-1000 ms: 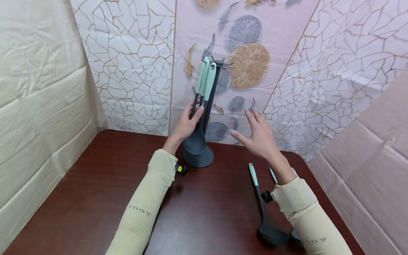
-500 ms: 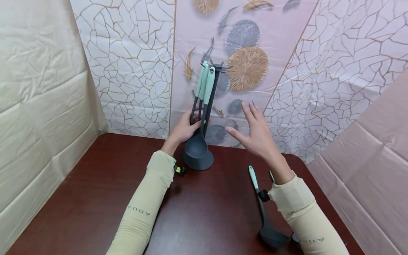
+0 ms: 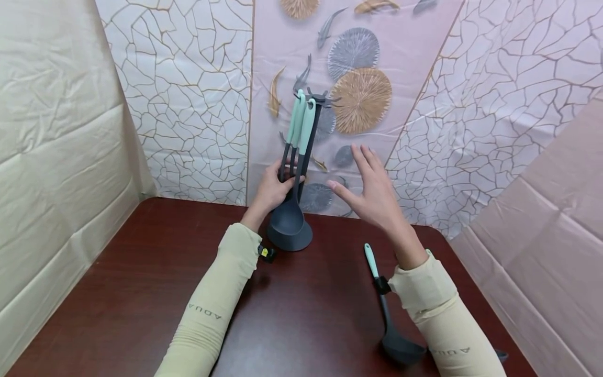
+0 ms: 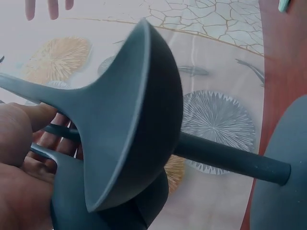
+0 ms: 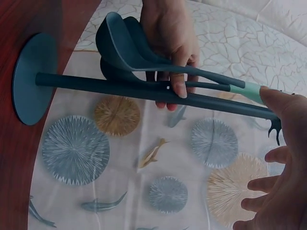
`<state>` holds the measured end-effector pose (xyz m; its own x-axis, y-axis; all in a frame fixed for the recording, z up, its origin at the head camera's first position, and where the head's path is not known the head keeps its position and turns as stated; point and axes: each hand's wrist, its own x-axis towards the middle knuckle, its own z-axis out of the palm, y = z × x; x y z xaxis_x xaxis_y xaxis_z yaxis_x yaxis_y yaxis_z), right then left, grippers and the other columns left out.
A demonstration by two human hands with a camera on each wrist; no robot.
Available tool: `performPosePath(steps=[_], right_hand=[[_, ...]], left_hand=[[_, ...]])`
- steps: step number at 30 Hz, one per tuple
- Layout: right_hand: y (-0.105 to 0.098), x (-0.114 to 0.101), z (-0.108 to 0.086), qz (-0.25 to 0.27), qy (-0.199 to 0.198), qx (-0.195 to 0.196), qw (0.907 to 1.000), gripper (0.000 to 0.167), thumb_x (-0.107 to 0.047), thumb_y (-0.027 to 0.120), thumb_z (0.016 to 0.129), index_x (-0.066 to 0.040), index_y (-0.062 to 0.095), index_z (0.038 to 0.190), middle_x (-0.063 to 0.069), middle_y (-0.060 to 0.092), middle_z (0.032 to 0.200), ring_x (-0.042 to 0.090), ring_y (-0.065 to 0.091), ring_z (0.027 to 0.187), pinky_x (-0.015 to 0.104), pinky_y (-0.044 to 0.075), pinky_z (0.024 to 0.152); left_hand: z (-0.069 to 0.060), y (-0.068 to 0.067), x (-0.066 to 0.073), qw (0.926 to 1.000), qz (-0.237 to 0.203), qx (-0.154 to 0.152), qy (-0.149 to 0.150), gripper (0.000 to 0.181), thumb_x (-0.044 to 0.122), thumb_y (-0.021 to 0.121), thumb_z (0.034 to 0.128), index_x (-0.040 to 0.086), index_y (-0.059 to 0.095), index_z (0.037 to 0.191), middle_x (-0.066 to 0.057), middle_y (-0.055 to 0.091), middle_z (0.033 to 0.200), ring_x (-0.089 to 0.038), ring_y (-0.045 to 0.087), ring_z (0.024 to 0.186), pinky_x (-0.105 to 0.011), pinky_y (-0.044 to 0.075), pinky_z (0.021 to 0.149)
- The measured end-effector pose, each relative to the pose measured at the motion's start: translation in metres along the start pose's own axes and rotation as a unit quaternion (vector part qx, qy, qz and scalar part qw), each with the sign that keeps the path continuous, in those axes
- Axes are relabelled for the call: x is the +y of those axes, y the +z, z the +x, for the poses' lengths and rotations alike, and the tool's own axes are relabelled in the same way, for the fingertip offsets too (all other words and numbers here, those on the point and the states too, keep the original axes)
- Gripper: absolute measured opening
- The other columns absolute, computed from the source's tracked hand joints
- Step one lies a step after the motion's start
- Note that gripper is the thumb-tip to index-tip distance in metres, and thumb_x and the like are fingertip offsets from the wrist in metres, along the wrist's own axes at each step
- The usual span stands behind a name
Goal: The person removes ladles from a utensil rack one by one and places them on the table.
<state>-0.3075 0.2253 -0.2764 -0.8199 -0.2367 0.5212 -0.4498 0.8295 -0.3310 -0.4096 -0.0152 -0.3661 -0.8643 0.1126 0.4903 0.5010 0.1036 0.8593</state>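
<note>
At far centre on a reddish-brown bench (image 3: 141, 293), a dark upright utensil stand (image 5: 129, 92) with a round base (image 3: 303, 241), in front of a patterned wall cloth (image 3: 202, 104). Hanging from the stand's hooks (image 3: 324, 98), on the left: a dark, deep-bowled ladle (image 3: 287, 217) foremost, with two slimmer mint-handled utensils (image 3: 299, 125) just to its left, heads mostly hidden.

Just changed: a lower grip with the left hand (image 3: 272, 189), shifted down along the stand compared with a second ago. Now curled round the pole, in among the utensil shafts; cannot tell the exact contact with each shaft. Also changed: a slightly higher, closer place for the right hand (image 3: 374, 196), fingers straight and spread, holding nothing, apart from the stand on its right. Unchanged: the three hanging pieces. By judgement, a moment of steadying, with no gain or loss on the hooks.

At near right, lying on the bench, a second ladle (image 3: 401, 345), bowl near and mint handle pointing far. Partly behind the right sleeve (image 3: 452, 335), a mint handle tip (image 3: 428, 252) and a dark utensil edge (image 3: 502, 356); cannot tell whether parts of one piece. No hand on these loose pieces.
</note>
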Motion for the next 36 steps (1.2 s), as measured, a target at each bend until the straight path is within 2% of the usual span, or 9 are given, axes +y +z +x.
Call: performPosePath(steps=[4, 9, 13, 16, 21, 30, 36], right_hand=[[0.002, -0.003, 0.002, 0.009, -0.002, -0.007, 0.9999, 0.093, -0.058, 0.07, 0.097, -0.026, 0.024, 0.171, 0.007, 0.017, 0.176, 0.031, 0.01, 0.163, 0.071, 0.017, 0.122], [0.004, -0.007, 0.002, 0.028, 0.002, -0.02, 0.9994, 0.093, -0.059, 0.07, 0.098, -0.03, 0.021, 0.171, 0.002, 0.017, 0.176, 0.027, 0.012, 0.163, 0.07, 0.022, 0.122], [0.005, -0.012, 0.003, 0.039, -0.01, -0.006, 0.9992, 0.092, -0.059, 0.07, 0.097, -0.033, 0.021, 0.17, -0.001, 0.019, 0.176, 0.026, 0.017, 0.162, 0.068, 0.024, 0.122], [0.005, -0.016, 0.005, 0.049, -0.019, 0.009, 0.9986, 0.091, -0.058, 0.07, 0.097, -0.033, 0.022, 0.17, -0.003, 0.019, 0.176, 0.026, 0.018, 0.161, 0.067, 0.023, 0.122], [0.006, -0.02, 0.01, 0.066, -0.028, 0.037, 0.9967, 0.089, -0.053, 0.071, 0.098, -0.03, 0.025, 0.17, -0.001, 0.023, 0.175, 0.024, 0.021, 0.16, 0.064, 0.024, 0.124], [0.004, -0.024, 0.013, 0.087, -0.028, 0.066, 0.9936, 0.087, -0.05, 0.072, 0.098, -0.024, 0.029, 0.169, -0.002, 0.027, 0.173, 0.018, 0.025, 0.159, 0.058, 0.025, 0.125], [0.004, -0.028, 0.015, 0.093, -0.013, 0.074, 0.9929, 0.088, -0.053, 0.071, 0.098, -0.026, 0.029, 0.169, -0.003, 0.029, 0.173, 0.017, 0.025, 0.159, 0.055, 0.025, 0.126]], left_hand=[[-0.001, -0.002, 0.001, 0.9999, 0.013, 0.01, -0.004, 0.032, 0.016, 0.08, 0.0979, 0.012, 0.071, 0.128, -0.009, 0.076, 0.11, -0.024, 0.072, 0.101, -0.044, 0.057, 0.088], [-0.003, 0.001, 0.006, 0.9974, 0.069, 0.019, -0.013, 0.032, 0.021, 0.078, 0.0998, 0.013, 0.072, 0.13, -0.009, 0.076, 0.112, -0.026, 0.072, 0.105, -0.044, 0.058, 0.09], [-0.006, 0.008, 0.01, 0.9926, 0.112, 0.045, -0.011, 0.032, 0.027, 0.078, 0.0996, 0.013, 0.073, 0.128, -0.009, 0.076, 0.11, -0.026, 0.072, 0.104, -0.043, 0.058, 0.089], [-0.007, 0.011, 0.012, 0.9878, 0.14, 0.068, 0.0, 0.027, 0.028, 0.079, 0.0991, 0.011, 0.074, 0.12, -0.008, 0.075, 0.105, -0.025, 0.072, 0.097, -0.043, 0.059, 0.084], [-0.01, 0.013, 0.017, 0.9796, 0.177, 0.094, 0.011, 0.023, 0.029, 0.079, 0.0986, 0.009, 0.072, 0.109, -0.008, 0.071, 0.099, -0.027, 0.07, 0.093, -0.046, 0.057, 0.082], [-0.013, 0.015, 0.02, 0.9769, 0.181, 0.113, 0.014, 0.024, 0.029, 0.079, 0.0985, 0.01, 0.071, 0.113, -0.006, 0.07, 0.101, -0.027, 0.069, 0.093, -0.047, 0.056, 0.081], [-0.013, 0.016, 0.018, 0.9734, 0.189, 0.127, 0.023, 0.025, 0.027, 0.08, 0.0979, 0.01, 0.072, 0.114, -0.007, 0.071, 0.104, -0.028, 0.07, 0.097, -0.047, 0.057, 0.085]])
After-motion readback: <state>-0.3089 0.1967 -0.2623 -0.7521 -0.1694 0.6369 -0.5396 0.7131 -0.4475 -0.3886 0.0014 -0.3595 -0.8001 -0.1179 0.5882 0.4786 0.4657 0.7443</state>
